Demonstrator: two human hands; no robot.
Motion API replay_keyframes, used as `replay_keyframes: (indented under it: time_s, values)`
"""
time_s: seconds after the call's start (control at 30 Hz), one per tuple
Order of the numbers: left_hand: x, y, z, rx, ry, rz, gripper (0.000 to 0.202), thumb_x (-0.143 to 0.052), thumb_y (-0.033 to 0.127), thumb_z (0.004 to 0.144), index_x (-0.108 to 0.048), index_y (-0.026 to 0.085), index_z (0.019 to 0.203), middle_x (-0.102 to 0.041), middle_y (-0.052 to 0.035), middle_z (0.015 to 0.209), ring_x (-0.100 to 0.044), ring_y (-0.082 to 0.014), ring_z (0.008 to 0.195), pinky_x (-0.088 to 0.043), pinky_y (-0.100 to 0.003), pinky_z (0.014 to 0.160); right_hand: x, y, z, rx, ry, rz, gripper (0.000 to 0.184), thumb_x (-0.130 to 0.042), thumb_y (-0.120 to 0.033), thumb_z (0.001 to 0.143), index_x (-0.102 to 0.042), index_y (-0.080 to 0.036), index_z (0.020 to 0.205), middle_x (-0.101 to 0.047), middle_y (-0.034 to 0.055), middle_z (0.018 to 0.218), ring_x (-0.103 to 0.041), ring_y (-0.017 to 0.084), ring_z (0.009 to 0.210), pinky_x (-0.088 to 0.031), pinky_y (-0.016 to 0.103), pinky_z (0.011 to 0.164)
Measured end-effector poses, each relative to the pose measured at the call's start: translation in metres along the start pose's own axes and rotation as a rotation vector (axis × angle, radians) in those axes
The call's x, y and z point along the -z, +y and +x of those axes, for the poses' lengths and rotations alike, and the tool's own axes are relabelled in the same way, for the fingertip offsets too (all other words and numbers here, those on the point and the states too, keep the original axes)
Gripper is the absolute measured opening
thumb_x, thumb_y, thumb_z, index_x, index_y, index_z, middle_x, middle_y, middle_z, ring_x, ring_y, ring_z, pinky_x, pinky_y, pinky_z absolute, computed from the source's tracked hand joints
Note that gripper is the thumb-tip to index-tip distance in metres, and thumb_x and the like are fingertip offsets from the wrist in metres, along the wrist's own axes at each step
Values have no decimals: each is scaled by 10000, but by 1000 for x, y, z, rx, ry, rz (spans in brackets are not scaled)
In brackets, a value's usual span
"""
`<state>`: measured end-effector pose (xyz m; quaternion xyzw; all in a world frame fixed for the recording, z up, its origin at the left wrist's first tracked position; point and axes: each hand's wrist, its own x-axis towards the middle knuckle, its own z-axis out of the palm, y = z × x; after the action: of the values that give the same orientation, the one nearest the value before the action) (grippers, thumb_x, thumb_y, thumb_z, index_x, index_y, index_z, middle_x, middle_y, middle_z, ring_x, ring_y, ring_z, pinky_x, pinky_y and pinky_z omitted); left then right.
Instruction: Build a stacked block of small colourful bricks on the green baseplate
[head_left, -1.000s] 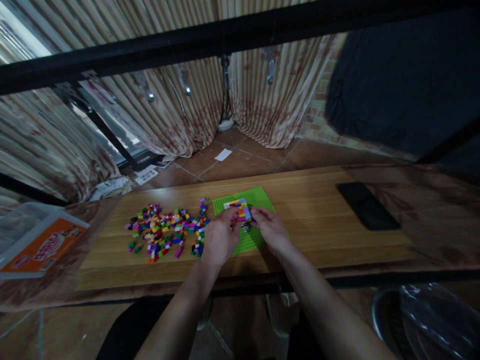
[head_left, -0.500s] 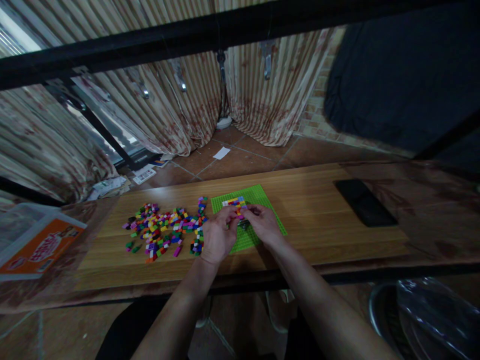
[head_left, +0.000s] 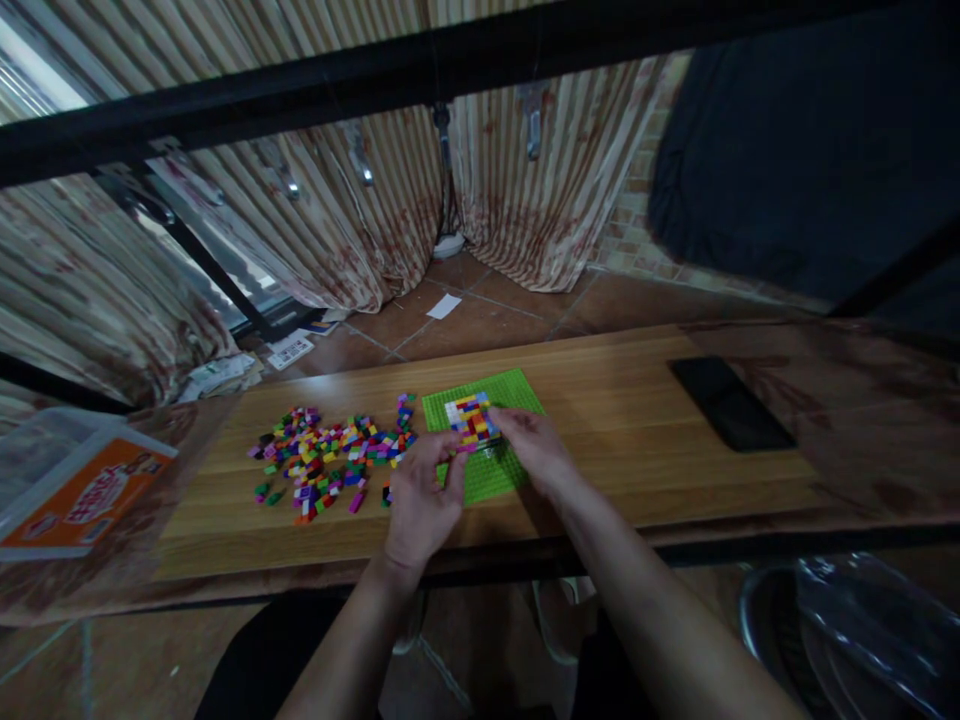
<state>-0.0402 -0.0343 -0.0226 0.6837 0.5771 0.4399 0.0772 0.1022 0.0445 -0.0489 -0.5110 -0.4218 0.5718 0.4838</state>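
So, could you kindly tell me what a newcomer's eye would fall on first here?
Probably the green baseplate near the middle of the board, with a colourful block between the left hand and right hand. Next, the loose bricks strewn to its left, then perhaps the orange-labelled box at far left.

Room of what looks like a home: long striped curtains (head_left: 525, 220) with a reddish floral pattern, terracotta-brown floor tiles (head_left: 491, 312), a brick-patterned wall (head_left: 636, 205), and colourful toy building bricks (head_left: 307, 450) spread over a wood-grain tabletop (head_left: 607, 400)
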Motion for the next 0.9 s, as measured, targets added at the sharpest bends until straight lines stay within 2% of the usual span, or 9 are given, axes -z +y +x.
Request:
replay_keyframes:
  time_s: [0.13,0.2,0.27,0.37,0.5,0.6,0.7,0.73,0.9]
  values:
    - [-5,-4,-29,8,-111,13,121,-537,155,880,-637,217,902,-677,-22,896,-637,-155,879,-515,-274,795,18,-9,-1,-46,105,252,271,-778,-409,560,-675,-193,688,-685,13,717,-604,143,718,-470,265,672]
    - [-10,-10,-35,42,-107,79,134,-529,155,884,-647,216,906,-678,-25,903,-638,-158,883,-514,-277,797,26,-12,-1,-27,85,327,292,-824,-324,473,-685,-200,698,-686,4,734,-618,147,751,-497,283,733]
    - [-15,-16,-36,64,-104,162,140,-530,168,888,-659,219,912,-679,-26,904,-638,-161,880,-513,-280,795,31,-14,-2,-13,33,353,316,-841,-284,446,-691,-200,712,-688,5,741,-636,157,773,-517,317,794]
    - [-16,-23,-35,68,-103,231,156,-524,189,900,-675,227,908,-679,-33,941,-639,-167,892,-517,-294,809,30,-15,-6,8,-31,356,314,-821,-335,548,-691,-196,798,-700,26,788,-668,169,792,-542,358,814]
    - [-9,-20,-35,84,-28,180,150,-542,195,889,-672,226,957,-667,-50,1000,-639,-179,949,-520,-317,861,18,-21,-13,62,-82,270,387,-763,-406,655,-659,-204,968,-710,40,847,-687,167,716,-568,322,645]
    - [-3,-7,-28,147,28,95,152,-542,201,884,-664,210,975,-670,-59,988,-646,-182,930,-534,-307,810,9,-28,-20,102,-99,204,417,-772,-399,645,-646,-196,987,-718,37,806,-673,163,637,-534,274,528]
    - [2,10,-12,280,18,-89,167,-535,250,895,-658,202,996,-688,-40,917,-658,-148,762,-530,-243,626,5,-32,-26,152,-84,161,332,-774,-375,647,-651,-196,899,-707,15,713,-653,153,590,-504,252,494]
    - [2,15,-5,321,15,-168,178,-535,268,896,-659,198,1003,-697,-36,912,-658,-141,735,-526,-234,605,4,-32,-28,174,-84,147,296,-769,-367,656,-650,-201,870,-700,6,692,-644,148,581,-498,249,497]
    - [1,31,22,401,-38,-433,208,-545,288,886,-676,192,1016,-729,-34,925,-678,-161,816,-558,-272,716,1,-25,-34,317,-145,19,167,-724,-329,723,-667,-215,830,-686,-8,695,-607,130,602,-490,256,571]
